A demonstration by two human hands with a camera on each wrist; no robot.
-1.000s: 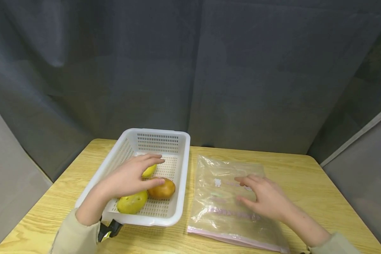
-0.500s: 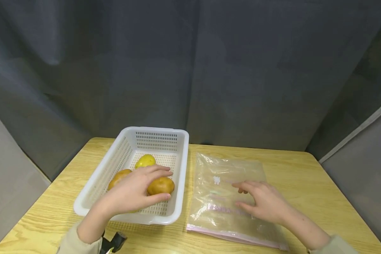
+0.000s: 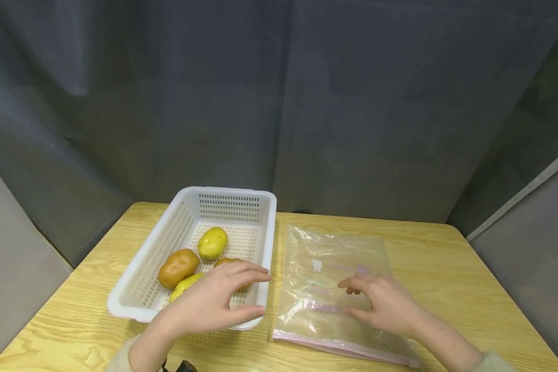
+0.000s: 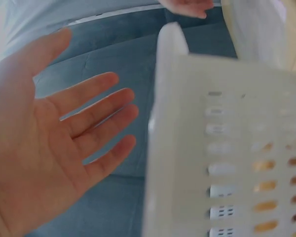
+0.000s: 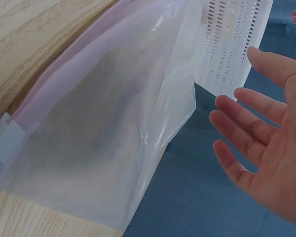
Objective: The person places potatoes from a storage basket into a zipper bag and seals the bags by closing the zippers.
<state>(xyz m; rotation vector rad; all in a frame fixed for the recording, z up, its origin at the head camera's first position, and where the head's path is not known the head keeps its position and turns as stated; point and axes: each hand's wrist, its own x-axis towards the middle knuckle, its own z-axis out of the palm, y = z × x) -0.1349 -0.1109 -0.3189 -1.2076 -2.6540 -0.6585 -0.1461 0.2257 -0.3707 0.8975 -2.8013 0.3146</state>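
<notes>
In the head view my left hand (image 3: 209, 302) hovers over the near right part of a white plastic basket (image 3: 139, 276), fingers spread and palm without anything in it. Inside the basket lie two yellow lemon-like fruits, one of them the far fruit (image 3: 212, 243), and two brown potato-like pieces, such as the left piece (image 3: 179, 267). My hand partly hides the nearer yellow one and the right brown one. A clear zip bag (image 3: 307, 310) with a pink zip strip lies flat on the right. Above it is my right hand (image 3: 386, 305), fingers loosely bent, holding nothing.
Both the basket and the bag rest on a light wooden table (image 3: 446, 279). Dark grey cloth (image 3: 362, 113) stands behind its far edge, and paler panels rise at either side. In the right wrist view a white slider (image 5: 7, 138) sits on the bag's zip.
My left hand has moved right and towards me over the basket, uncovering the yellow and brown pieces on the left. The right hand has barely shifted above the bag.
</notes>
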